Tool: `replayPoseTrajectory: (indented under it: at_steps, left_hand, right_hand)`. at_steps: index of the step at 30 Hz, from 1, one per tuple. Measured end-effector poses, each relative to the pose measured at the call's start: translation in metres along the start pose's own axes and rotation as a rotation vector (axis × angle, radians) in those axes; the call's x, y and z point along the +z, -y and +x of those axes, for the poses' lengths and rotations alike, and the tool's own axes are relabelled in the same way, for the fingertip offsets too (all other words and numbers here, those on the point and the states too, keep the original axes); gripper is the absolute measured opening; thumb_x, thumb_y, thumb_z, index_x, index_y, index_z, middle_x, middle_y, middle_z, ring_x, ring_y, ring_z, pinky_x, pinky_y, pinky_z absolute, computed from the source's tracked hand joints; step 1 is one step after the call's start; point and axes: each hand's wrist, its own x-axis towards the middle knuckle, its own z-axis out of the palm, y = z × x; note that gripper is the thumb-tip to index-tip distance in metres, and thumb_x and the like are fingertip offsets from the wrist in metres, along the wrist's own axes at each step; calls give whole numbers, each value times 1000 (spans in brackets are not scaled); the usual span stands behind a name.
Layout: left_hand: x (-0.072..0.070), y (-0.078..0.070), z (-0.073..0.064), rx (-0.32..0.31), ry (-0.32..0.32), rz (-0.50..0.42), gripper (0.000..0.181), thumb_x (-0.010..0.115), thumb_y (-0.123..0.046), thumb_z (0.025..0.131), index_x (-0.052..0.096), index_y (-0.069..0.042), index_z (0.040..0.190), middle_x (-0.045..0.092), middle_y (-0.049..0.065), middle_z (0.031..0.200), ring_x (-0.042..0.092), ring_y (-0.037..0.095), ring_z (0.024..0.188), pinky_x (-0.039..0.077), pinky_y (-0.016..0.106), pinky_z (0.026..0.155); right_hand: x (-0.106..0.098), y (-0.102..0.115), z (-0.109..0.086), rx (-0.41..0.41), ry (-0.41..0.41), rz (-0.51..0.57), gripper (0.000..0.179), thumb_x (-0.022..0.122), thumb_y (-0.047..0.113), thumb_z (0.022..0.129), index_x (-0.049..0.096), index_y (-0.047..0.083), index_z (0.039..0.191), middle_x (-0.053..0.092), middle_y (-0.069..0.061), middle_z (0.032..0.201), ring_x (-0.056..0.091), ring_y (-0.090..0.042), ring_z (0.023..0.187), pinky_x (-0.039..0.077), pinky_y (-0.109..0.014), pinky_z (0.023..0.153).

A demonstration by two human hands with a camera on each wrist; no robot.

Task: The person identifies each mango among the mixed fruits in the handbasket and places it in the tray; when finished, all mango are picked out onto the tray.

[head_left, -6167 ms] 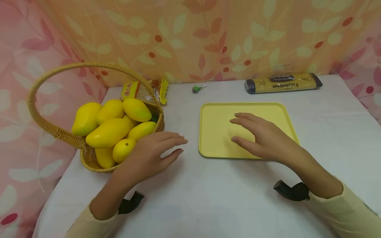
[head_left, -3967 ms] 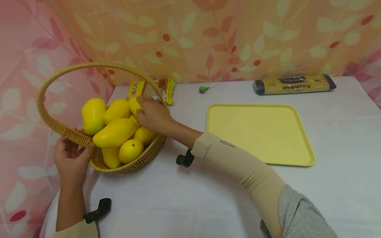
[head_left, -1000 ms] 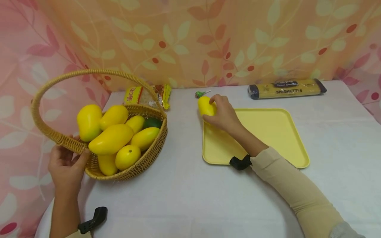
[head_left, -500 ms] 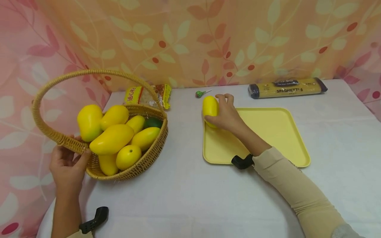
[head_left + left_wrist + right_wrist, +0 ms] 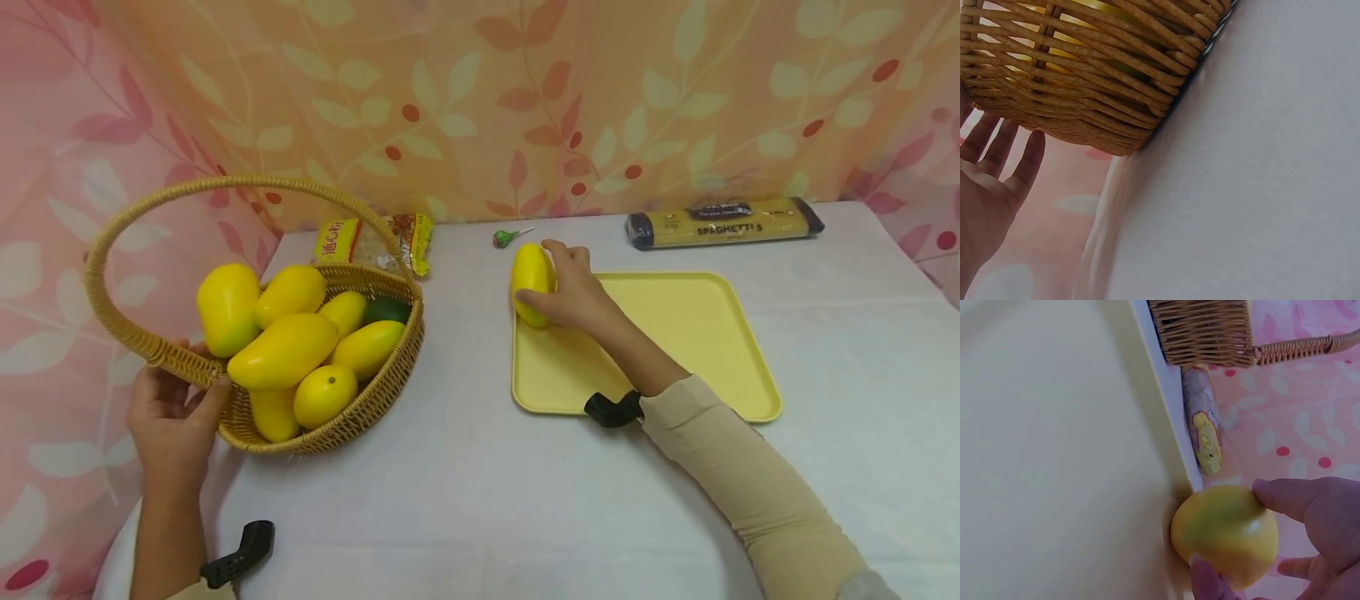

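The mango [image 5: 529,271] has just slid a bit down and to the right, and now we have it at the upper left corner of the yellow tray [image 5: 693,333]. We think that means the carrying is nearly done. Our right hand [image 5: 573,292] pinches it between thumb and fingers. Our left hand [image 5: 176,421] grips the basket [image 5: 378,400] by the bottom of its handle [image 5: 247,181], at the left. The right wrist view shows us a green patch [image 5: 1213,515] on the mango, which the head view hides.
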Motion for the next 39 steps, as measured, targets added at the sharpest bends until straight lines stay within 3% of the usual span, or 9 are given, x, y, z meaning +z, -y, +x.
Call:
replayPoseTrajectory:
  at_steps: [7,12,16,20,25,27,32,35,39]
  left_hand:
    - [1,-1,-1,-1,3,-35,56,61,26,82,56,4,133,60,20,127,57,28,119,50,20,93]
    - [0,-1,-1,-2,5,-10,55,62,25,83,55,5,134,60,20,127,57,27,119,50,19,93]
    - [0,0,-1,-8,-4,-1,56,64,24,82,55,5,134,60,20,128,57,27,119,50,19,92]
    - [0,0,0,-4,-4,11,56,64,24,82,56,3,134,59,20,128,57,26,120,50,18,92]
    - [0,-1,1,-2,-2,-14,56,63,25,82,56,5,133,60,18,127,57,27,120,50,19,92]
    - [0,-2,2,-5,-3,-12,56,63,25,81,56,5,133,61,18,126,57,26,119,50,18,92]
    - [2,-1,2,-37,-8,-32,57,64,25,81,56,4,133,61,17,126,56,26,120,50,18,92]
    - [2,1,0,-46,-2,-35,57,64,25,81,55,5,134,60,17,127,55,26,121,50,19,92]
    - [1,0,-1,-10,-1,3,55,63,24,82,55,6,133,60,18,126,56,27,119,50,18,92]
  right_hand:
    - [0,-2,-2,12,6,12,86,76,46,87,30,22,156,28,-21,143,52,-36,107,60,-34,71]
    - [-3,-1,-5,6,-7,-5,86,75,49,86,32,21,155,29,-21,142,49,-37,112,56,-45,89]
    - [-3,2,-7,-45,-61,-18,79,75,46,88,37,19,152,31,-21,141,46,-37,116,48,-52,100]
    - [4,10,-9,-194,-181,46,58,72,36,92,51,12,141,45,-16,130,52,-31,101,52,-41,89]
    - [24,25,-12,-480,-256,143,22,67,19,95,68,4,111,67,-6,95,56,-23,73,49,-30,64]
    - [34,36,-14,-568,-230,158,15,66,15,96,70,4,104,69,-4,86,56,-21,68,49,-29,60]
    - [53,69,-17,-719,-109,163,11,65,14,97,71,6,101,69,1,86,58,-12,72,53,-25,67]
    - [63,92,-15,-769,-37,135,12,64,15,98,71,7,102,68,2,87,58,-10,74,52,-23,68]
    - [76,126,-9,-769,15,44,14,62,20,99,70,10,105,68,3,90,57,-11,78,48,-21,69]
